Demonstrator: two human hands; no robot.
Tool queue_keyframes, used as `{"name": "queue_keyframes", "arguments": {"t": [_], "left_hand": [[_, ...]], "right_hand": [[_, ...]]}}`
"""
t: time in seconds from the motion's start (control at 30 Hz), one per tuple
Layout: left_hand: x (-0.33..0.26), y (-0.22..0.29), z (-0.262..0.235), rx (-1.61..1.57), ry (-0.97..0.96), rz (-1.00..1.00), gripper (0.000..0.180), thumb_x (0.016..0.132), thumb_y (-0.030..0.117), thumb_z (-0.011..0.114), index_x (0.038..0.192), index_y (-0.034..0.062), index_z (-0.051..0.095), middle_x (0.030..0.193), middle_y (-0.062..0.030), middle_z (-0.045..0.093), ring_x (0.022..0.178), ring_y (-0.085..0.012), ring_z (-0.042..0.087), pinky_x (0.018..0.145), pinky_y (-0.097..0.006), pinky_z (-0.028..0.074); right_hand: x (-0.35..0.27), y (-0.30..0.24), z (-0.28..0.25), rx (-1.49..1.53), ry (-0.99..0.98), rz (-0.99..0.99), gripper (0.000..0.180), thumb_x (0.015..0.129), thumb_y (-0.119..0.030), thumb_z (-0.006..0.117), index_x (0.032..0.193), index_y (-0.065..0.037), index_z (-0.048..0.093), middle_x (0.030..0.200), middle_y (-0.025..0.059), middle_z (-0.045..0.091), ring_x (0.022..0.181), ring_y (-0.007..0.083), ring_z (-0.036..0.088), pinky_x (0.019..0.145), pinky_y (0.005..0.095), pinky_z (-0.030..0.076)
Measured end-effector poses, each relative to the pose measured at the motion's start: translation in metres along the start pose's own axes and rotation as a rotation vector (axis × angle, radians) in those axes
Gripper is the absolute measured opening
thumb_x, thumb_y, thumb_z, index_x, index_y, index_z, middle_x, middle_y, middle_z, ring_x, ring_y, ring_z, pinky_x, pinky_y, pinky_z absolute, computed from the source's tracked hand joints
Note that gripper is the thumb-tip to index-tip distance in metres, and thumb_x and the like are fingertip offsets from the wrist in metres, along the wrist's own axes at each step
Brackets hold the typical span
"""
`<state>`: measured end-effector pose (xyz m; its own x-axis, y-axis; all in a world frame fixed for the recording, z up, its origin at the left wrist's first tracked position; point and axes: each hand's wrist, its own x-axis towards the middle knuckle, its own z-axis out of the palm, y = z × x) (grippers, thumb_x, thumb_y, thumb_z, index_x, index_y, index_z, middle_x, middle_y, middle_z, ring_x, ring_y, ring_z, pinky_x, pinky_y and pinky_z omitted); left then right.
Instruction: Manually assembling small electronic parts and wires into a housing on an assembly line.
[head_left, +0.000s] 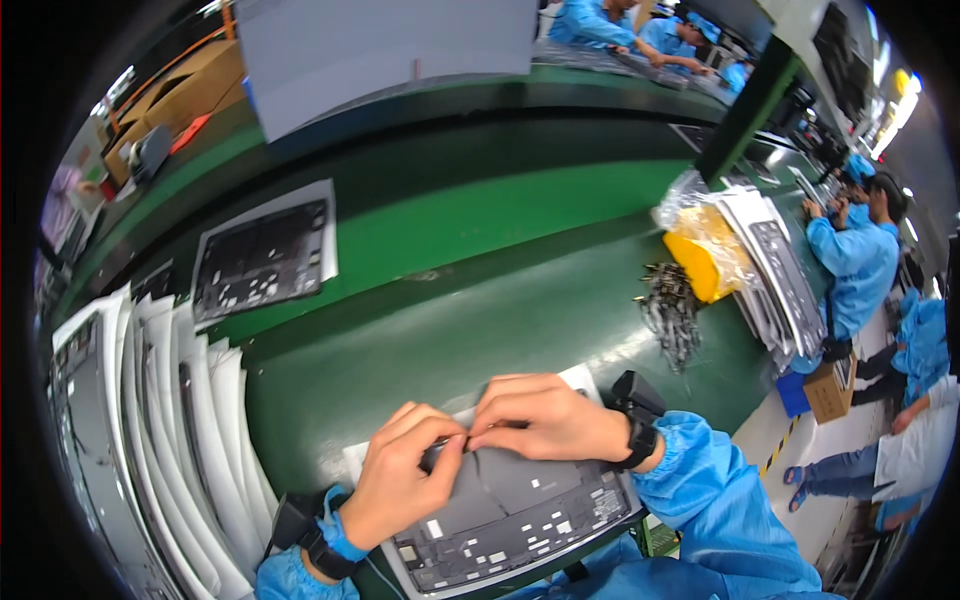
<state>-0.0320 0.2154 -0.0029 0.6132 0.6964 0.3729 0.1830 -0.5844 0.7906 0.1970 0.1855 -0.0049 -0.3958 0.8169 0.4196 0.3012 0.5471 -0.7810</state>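
Observation:
A dark grey laptop chassis panel (520, 510) lies on a white foam sheet (580, 378) at the near edge of the green bench. My left hand (400, 480) rests on its upper left part, thumb and forefinger pinched together. My right hand (545, 415) meets it from the right, fingertips pinched at the same spot over the panel. Whatever small piece sits between the fingertips is too small to make out. Both wrists wear black straps over blue sleeves.
A second chassis panel (262, 262) on a white sheet lies on the green conveyor (480, 215). White foam-wrapped panels (170, 420) are stacked at left. A pile of small metal parts (672, 310), a yellow bin (700, 262) and more panels (775, 275) sit at right. Blue-coated workers (855, 260) stand nearby.

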Motion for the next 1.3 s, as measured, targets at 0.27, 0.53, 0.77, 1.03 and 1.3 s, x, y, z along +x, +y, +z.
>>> {"name": "queue_keyframes", "arguments": {"t": [0.27, 0.53, 0.77, 1.03, 1.3], "left_hand": [[-0.018, 0.004, -0.001, 0.113, 0.073, -0.1, 0.006, 0.096, 0.0, 0.068, 0.101, -0.0004, 0.069, 0.099, -0.0174, 0.069, 0.085, -0.0286, 0.068, 0.077, -0.034, 0.055], [-0.006, 0.039, -0.018, 0.51, -0.048, 0.114, 0.014, 0.092, -0.006, 0.07, 0.105, -0.0019, 0.069, 0.101, -0.0206, 0.07, 0.095, -0.0404, 0.063, 0.083, -0.045, 0.052], [-0.033, 0.014, -0.013, 0.421, 0.094, 0.077, 0.02, 0.076, -0.007, 0.075, 0.094, -0.0016, 0.067, 0.095, -0.0165, 0.064, 0.087, -0.0362, 0.061, 0.075, -0.044, 0.05], [-0.036, -0.006, -0.016, 0.341, 0.085, 0.125, 0.026, 0.076, -0.005, 0.08, 0.101, -0.001, 0.073, 0.099, -0.0106, 0.063, 0.09, -0.0292, 0.061, 0.077, -0.039, 0.05], [-0.029, -0.007, -0.012, 0.406, 0.117, 0.1, 0.023, 0.075, -0.008, 0.08, 0.096, -0.0006, 0.075, 0.095, -0.0099, 0.064, 0.084, -0.0274, 0.061, 0.071, -0.037, 0.053]], "right_hand": [[0.001, 0.004, 0.015, -0.162, 0.058, -0.324, 0.014, 0.087, -0.006, 0.075, 0.088, 0.003, 0.065, 0.09, 0.0147, 0.062, 0.088, 0.0345, 0.06, 0.075, 0.0433, 0.053], [0.004, 0.008, 0.022, -0.103, 0.114, -0.303, 0.014, 0.079, -0.006, 0.074, 0.078, 0.002, 0.061, 0.078, 0.0156, 0.059, 0.084, 0.0351, 0.058, 0.074, 0.0462, 0.05], [-0.001, -0.005, 0.018, -0.262, 0.028, -0.298, 0.015, 0.082, -0.005, 0.076, 0.088, 0.0, 0.063, 0.094, 0.0127, 0.059, 0.087, 0.0321, 0.059, 0.076, 0.0421, 0.051], [0.011, -0.006, 0.012, -0.272, -0.059, -0.123, 0.018, 0.074, 0.002, 0.081, 0.083, -0.002, 0.067, 0.096, 0.0083, 0.068, 0.087, 0.029, 0.065, 0.073, 0.0393, 0.053], [0.01, 0.0, 0.008, -0.269, -0.018, -0.121, 0.019, 0.07, 0.003, 0.08, 0.077, -0.004, 0.064, 0.093, 0.0066, 0.068, 0.083, 0.0276, 0.064, 0.068, 0.0379, 0.049]]}}
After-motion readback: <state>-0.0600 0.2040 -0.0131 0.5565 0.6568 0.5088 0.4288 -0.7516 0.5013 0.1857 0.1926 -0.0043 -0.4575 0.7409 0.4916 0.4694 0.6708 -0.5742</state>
